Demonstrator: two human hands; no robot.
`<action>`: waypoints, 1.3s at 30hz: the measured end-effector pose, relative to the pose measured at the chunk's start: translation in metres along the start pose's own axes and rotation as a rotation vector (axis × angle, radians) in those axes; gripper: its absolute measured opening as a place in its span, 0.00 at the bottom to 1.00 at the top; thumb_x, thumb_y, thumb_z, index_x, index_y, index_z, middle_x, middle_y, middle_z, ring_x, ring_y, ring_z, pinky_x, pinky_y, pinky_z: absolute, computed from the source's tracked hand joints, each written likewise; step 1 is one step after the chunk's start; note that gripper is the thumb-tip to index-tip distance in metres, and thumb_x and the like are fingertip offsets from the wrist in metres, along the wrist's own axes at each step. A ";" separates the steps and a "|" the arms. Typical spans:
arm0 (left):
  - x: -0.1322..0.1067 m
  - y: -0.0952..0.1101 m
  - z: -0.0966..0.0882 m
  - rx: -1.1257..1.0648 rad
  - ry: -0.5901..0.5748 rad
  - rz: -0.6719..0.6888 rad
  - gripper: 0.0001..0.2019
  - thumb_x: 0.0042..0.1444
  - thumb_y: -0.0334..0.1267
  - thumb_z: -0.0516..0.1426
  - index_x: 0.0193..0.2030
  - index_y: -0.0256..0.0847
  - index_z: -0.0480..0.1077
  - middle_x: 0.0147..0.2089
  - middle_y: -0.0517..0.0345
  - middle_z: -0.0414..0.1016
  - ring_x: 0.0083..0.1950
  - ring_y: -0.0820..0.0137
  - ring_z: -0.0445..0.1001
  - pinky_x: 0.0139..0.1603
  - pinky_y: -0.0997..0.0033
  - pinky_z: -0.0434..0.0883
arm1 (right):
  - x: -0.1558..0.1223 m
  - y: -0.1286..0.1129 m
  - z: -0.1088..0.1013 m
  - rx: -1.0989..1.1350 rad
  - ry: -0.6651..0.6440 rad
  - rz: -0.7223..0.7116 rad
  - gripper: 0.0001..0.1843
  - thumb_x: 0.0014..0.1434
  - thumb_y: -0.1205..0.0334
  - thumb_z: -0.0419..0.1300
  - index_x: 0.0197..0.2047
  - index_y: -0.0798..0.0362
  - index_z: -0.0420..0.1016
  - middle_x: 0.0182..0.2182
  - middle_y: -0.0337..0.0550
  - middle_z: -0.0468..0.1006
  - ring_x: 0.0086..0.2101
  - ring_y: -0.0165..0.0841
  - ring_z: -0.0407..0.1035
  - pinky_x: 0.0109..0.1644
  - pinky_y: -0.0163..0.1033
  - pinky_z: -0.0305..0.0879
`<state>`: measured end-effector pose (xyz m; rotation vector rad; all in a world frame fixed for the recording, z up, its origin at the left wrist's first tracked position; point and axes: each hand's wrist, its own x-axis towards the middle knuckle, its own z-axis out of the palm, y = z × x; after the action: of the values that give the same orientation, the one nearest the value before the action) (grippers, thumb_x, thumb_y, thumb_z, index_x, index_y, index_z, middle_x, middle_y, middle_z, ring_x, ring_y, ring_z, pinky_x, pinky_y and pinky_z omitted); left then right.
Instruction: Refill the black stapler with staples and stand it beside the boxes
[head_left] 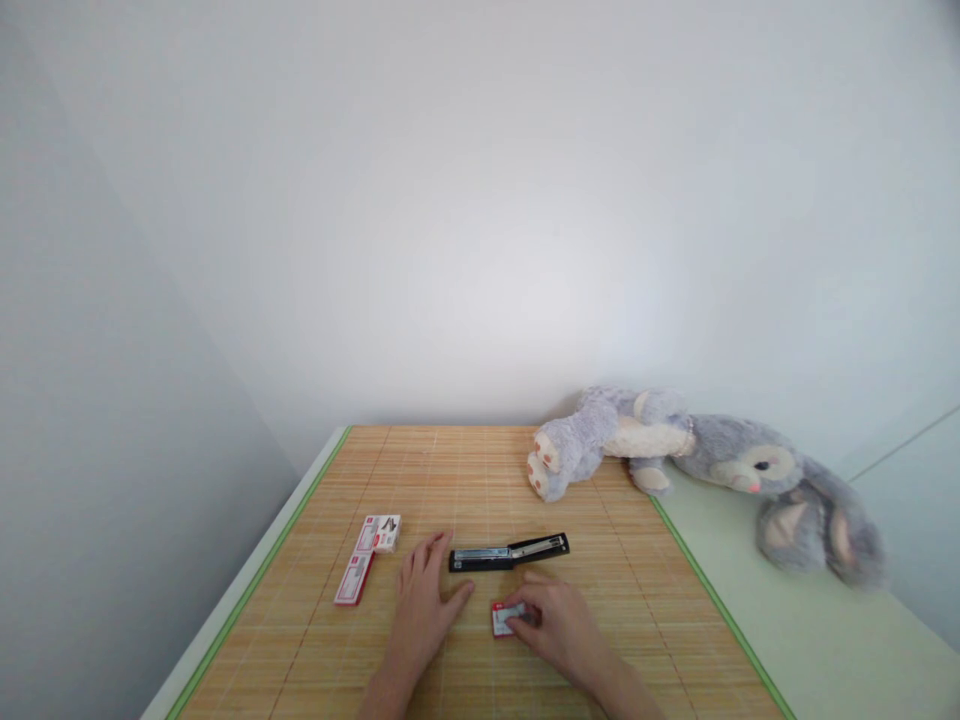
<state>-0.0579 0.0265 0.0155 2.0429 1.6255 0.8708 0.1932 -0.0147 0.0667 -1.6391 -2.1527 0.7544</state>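
Bamboo mat (465, 470) — right hand (559, 625) fingers pinch staple box (507, 618); left hand (424, 600) flat, splayed.

Two bare forearms, left hand (422, 604) and right hand (561, 626) ungloved, ringless.

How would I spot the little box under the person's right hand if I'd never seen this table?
Start at the bamboo mat on the table, then find the opened black stapler at its middle. Just in front of it, the right hand rests its fingertips on a small red-and-white staple box. The other staple boxes lie untouched to the left.
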 end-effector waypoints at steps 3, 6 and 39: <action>0.007 -0.004 0.000 0.018 -0.068 0.027 0.19 0.57 0.45 0.64 0.56 0.54 0.76 0.66 0.56 0.71 0.68 0.53 0.64 0.67 0.44 0.61 | 0.016 -0.009 -0.001 -0.022 0.016 -0.019 0.09 0.62 0.58 0.65 0.44 0.45 0.85 0.34 0.38 0.80 0.35 0.33 0.72 0.40 0.33 0.58; 0.000 -0.004 -0.002 0.005 -0.098 0.052 0.15 0.56 0.46 0.66 0.51 0.57 0.79 0.63 0.59 0.74 0.66 0.56 0.66 0.67 0.47 0.62 | 0.032 -0.016 -0.001 -0.040 0.032 -0.032 0.12 0.66 0.56 0.61 0.48 0.45 0.84 0.37 0.40 0.82 0.36 0.33 0.73 0.42 0.34 0.59; -0.012 -0.003 -0.002 0.005 -0.080 0.038 0.16 0.56 0.44 0.66 0.52 0.59 0.79 0.63 0.60 0.74 0.68 0.55 0.65 0.69 0.45 0.61 | 0.015 0.028 -0.064 -0.102 0.143 -0.039 0.35 0.47 0.64 0.70 0.61 0.45 0.76 0.60 0.48 0.75 0.62 0.49 0.64 0.66 0.50 0.57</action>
<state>-0.0630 0.0159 0.0127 2.0905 1.5534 0.7880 0.2463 0.0182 0.1009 -1.6419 -2.1467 0.5072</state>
